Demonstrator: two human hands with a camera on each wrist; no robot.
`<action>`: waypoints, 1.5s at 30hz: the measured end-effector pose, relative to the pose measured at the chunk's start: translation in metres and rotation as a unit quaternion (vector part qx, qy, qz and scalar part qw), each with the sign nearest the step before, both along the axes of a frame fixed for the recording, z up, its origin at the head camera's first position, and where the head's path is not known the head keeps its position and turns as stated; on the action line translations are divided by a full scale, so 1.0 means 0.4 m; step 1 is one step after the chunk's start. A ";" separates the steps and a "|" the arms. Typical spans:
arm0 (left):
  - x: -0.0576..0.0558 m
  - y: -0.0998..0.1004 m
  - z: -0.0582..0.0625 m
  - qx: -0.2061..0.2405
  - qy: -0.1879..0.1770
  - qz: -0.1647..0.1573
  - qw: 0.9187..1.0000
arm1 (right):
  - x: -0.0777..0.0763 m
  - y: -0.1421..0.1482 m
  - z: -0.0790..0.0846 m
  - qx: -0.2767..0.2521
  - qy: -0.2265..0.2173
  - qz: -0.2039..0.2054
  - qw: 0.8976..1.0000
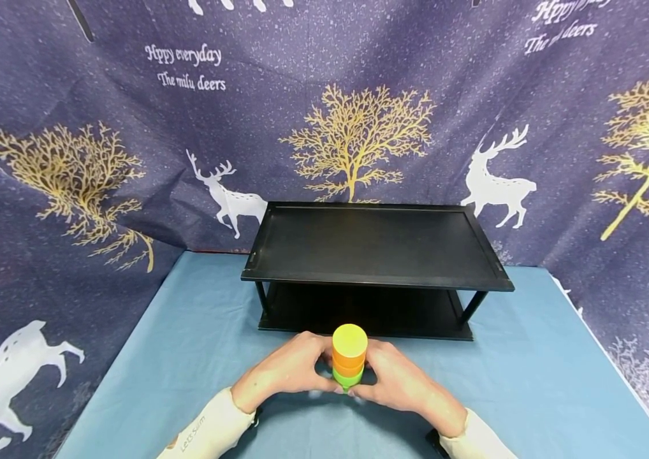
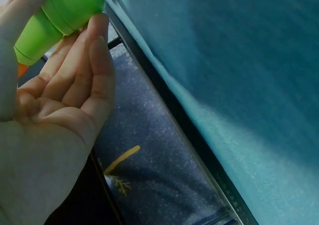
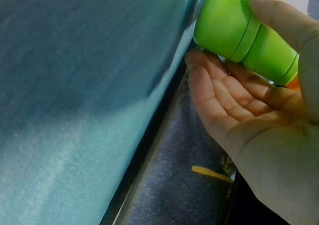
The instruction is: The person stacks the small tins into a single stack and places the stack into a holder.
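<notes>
A stack of plastic cups stands upright on the blue cloth in the head view, with a yellow cup [image 1: 350,340] on top, orange cups [image 1: 349,366] beneath it and green cups [image 1: 347,381] lowest. From its left side my left hand [image 1: 294,368] holds the stack low down, thumb in front and fingers behind. My right hand [image 1: 398,377] mirrors it on the right, the two thumb tips almost meeting. Each wrist view shows the green cups [image 2: 72,5] [image 3: 224,23] between thumb and fingers. The far side of the stack is hidden.
Just beyond the hands is a black two-tier shelf [image 1: 373,245], its lower board [image 1: 359,312] close to the stack. Blue cloth [image 1: 187,344] covers the table. A dark printed curtain [image 1: 233,127] hangs behind and along both sides.
</notes>
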State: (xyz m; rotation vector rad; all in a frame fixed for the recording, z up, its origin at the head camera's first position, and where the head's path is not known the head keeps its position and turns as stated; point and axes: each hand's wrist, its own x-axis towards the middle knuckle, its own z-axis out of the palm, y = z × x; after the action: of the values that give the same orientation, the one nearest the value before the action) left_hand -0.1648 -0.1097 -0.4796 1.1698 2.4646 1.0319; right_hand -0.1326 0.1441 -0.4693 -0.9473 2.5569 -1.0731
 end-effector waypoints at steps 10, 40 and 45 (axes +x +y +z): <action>0.006 0.000 0.016 0.000 -0.003 0.000 1.000 | 0.003 0.002 0.012 -0.004 -0.001 0.007 1.000; 0.021 0.003 0.051 0.005 0.000 0.006 1.000 | 0.012 0.011 0.056 -0.001 -0.008 0.012 1.000; 0.022 0.001 0.059 0.003 0.003 0.010 1.000 | 0.009 0.011 0.064 -0.010 -0.016 0.014 1.000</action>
State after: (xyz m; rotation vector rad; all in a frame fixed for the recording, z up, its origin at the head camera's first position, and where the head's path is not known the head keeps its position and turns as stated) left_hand -0.1561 -0.1094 -0.4558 1.1542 2.4833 1.0448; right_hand -0.1291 0.1484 -0.4438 -0.9613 2.5048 -1.1003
